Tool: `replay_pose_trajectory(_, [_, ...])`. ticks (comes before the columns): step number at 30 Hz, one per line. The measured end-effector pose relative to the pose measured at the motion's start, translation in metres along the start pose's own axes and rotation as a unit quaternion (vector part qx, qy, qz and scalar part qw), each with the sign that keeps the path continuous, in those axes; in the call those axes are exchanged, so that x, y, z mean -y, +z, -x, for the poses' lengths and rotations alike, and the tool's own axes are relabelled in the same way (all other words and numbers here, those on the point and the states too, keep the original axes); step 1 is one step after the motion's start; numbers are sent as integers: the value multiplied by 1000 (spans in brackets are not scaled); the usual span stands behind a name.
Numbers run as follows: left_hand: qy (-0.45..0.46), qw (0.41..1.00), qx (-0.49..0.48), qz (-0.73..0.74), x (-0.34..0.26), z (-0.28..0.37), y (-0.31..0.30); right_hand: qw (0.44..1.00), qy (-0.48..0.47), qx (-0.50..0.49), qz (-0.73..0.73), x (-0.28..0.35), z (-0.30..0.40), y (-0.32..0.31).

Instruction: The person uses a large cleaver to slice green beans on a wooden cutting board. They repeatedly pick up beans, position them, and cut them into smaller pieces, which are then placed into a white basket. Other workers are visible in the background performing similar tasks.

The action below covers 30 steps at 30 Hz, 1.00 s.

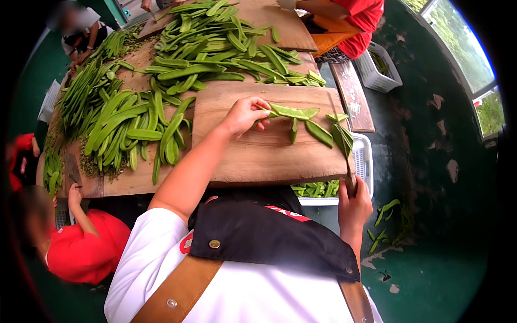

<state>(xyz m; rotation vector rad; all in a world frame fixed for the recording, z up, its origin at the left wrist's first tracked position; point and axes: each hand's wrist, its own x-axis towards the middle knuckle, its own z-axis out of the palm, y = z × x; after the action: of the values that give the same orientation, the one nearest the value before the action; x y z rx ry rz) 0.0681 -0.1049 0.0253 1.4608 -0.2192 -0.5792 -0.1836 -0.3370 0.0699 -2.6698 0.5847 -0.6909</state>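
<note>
My left hand is over a thick wooden cutting board, pinching the end of a flat green bean pod. Cut bean pieces lie to the right of those fingers. At the board's right edge, my right hand grips the handle of a long-bladed knife. Its blade points away from me, with pod pieces against it. Below that edge, a white plastic basket holds cut green pieces.
Whole pods are heaped left of the board, and a larger pile lies beyond it. Co-workers are at the left, far left and far right. A wooden bench and another white basket stand right. Pods litter the floor.
</note>
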Motion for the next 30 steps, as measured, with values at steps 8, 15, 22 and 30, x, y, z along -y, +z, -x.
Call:
replay_pose_trajectory(8, [13, 996, 8, 90, 17, 59, -55, 985, -149, 82, 40, 35, -62, 88])
replay_pose_trajectory(15, [63, 994, 61, 67, 11, 75, -45, 927, -347, 114, -86, 123, -74, 138])
replay_pose_trajectory(22, [65, 973, 79, 205, -26, 93, -41, 951, -249, 99, -153, 143, -61, 113])
replay_pose_trajectory(30, [27, 966, 66, 248, -24, 103, -46, 876, -130, 421, -197, 106, -78, 43])
